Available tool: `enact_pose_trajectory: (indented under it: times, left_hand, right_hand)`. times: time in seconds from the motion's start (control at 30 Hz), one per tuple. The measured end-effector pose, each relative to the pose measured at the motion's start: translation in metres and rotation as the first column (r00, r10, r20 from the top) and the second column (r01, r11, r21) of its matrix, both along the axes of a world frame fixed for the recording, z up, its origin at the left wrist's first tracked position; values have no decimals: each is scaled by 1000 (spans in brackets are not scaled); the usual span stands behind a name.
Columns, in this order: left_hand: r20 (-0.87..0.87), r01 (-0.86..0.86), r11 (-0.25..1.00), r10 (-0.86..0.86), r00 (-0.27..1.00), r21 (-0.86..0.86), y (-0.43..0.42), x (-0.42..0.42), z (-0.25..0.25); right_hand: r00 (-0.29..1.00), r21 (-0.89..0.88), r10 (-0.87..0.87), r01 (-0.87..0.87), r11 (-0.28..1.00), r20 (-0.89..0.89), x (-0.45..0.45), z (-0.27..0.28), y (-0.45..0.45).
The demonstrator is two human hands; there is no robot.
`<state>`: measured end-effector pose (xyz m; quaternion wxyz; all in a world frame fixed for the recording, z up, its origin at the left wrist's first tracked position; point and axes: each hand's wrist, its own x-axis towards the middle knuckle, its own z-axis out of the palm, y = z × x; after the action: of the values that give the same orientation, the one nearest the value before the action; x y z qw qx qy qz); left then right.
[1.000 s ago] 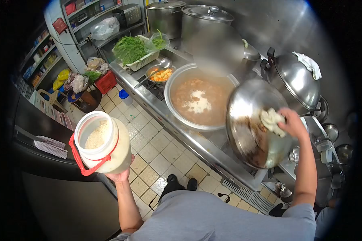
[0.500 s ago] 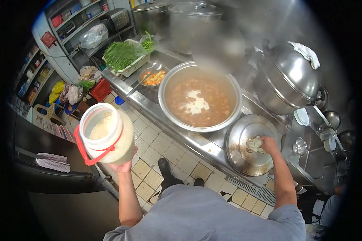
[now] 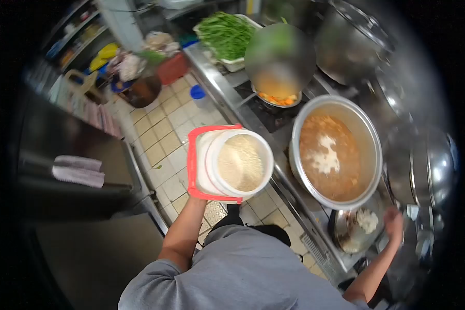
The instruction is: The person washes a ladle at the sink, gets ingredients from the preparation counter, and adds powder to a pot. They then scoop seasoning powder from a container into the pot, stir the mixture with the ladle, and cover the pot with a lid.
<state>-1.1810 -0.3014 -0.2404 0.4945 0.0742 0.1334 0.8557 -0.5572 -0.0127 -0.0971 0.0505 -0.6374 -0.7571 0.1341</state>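
So the person's left hand (image 3: 198, 202) has hold of the open jar (image 3: 204, 163) from below, red handle (image 3: 192, 160) hanging to one side. Those fingers are mostly hidden under it, so no telling how spread they are. There's plenty of pale grainy stuff (image 3: 240, 163) inside. A white patch (image 3: 325, 155) sits unmixed on the brown stew (image 3: 341, 178) in the big pot (image 3: 375, 155), up and inward from the right fingers.

The right hand (image 3: 394, 225) is off the cloth (image 3: 367, 220), just beside its fingertips, nothing visible in the grip. Fingers look loose, but blur makes the spread hard to call. The pot's uncovered, and a metal lid (image 3: 349, 237) lies under the cloth, kinda crowding that side. Way beyond the left fingers: greens (image 3: 226, 36) and orange chunks (image 3: 279, 99), partly behind a blurred spot.
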Motion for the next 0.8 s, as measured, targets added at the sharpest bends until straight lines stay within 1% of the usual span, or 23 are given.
enact_pose_trajectory:
  times: [0.03,0.07,0.1,0.13,0.17,0.2,0.23,0.27,0.33,0.37,0.4,0.5,0.57,0.6,0.73,0.8]
  left_hand:
    - [14,22,1000,-22,1000,-8,2,-5,-5]
    - [28,62,998,-61,998,-16,8,-6,-9]
    - [46,97,995,-96,994,-19,13,-6,-13]
    - [62,137,990,-136,989,-20,17,-6,-16]
    - [81,172,985,-170,982,-19,21,-5,-18]
    - [90,197,980,-194,977,-18,24,-4,-20]
    - [99,214,977,-211,972,-20,28,-3,-22]
    - [107,232,973,-229,968,-18,29,-2,-22]
    - [113,255,967,-252,961,-14,33,0,-23]
    - [116,258,966,-255,960,-16,35,0,-25]
    - [128,261,965,-257,958,-16,37,0,-26]
    - [135,268,963,-263,955,-13,43,-2,-29]
    - [144,281,960,-277,950,-9,47,1,-30]
    - [149,290,957,-286,947,-7,48,2,-30]
    - [177,350,936,-350,920,32,59,16,-26]
    - [188,381,922,-386,903,65,66,26,-20]
  right_hand:
    - [970,-35,66,-76,997,-234,-94,66,-37]
    - [878,-26,138,-168,985,-459,-184,113,-72]
    - [811,-110,245,-353,929,-531,-242,138,-91]
    - [699,-39,436,-552,833,-566,-292,128,-104]
    - [539,31,588,-721,692,-603,-341,118,-117]
    - [335,265,851,-847,460,-405,-382,89,-119]
    - [424,21,810,-882,472,-405,-419,76,-120]
    - [428,-190,829,-904,384,-360,-451,61,-121]
    - [474,-320,836,-866,385,-277,-486,37,-121]
    - [479,-322,835,-863,390,-272,-491,30,-118]
    - [572,-351,794,-801,485,-206,-496,23,-118]
    - [606,-424,792,-738,525,-75,-510,-3,-109]
    - [459,-406,881,-831,380,-114,-507,-12,-99]
    - [473,-344,862,-852,395,-181,-503,-8,-99]
    - [512,-336,834,-838,431,-207,-493,22,-92]
    - [492,-231,844,-865,446,-214,-489,39,-83]
